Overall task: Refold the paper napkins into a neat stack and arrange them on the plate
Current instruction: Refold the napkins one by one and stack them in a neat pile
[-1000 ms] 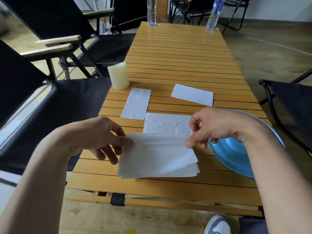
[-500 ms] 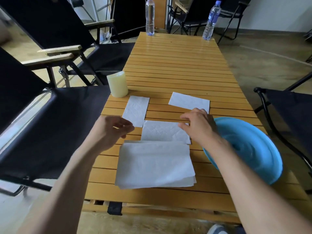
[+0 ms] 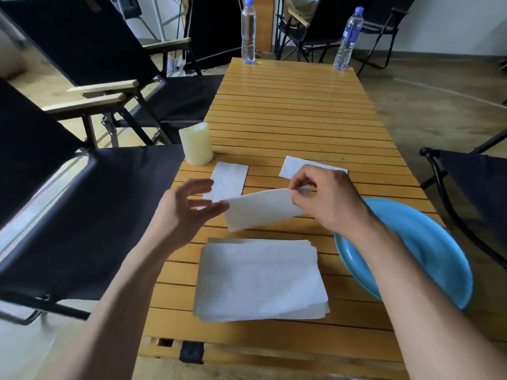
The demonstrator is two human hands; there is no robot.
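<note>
My right hand (image 3: 326, 198) pinches the far corner of a white paper napkin (image 3: 258, 209) and lifts it off the slatted wooden table (image 3: 288, 111). My left hand (image 3: 186, 209) hovers open just left of that napkin, its fingertips near the edge. A folded stack of white napkins (image 3: 260, 278) lies near the table's front edge. Two more folded napkins lie farther back: one (image 3: 229, 178) on the left, another (image 3: 293, 165) partly hidden behind my right hand. The blue plate (image 3: 428, 250) sits at the right, with nothing on the part that shows.
A cream candle (image 3: 196, 144) stands at the table's left edge. Two water bottles (image 3: 248, 31) (image 3: 348, 39) stand at the far end. Black folding chairs (image 3: 82, 187) flank the table on the left, right and behind.
Both hands let go of the front stack and moved back. My right hand has taken the middle napkin by its corner and raised it; my left hand has opened beside it.
</note>
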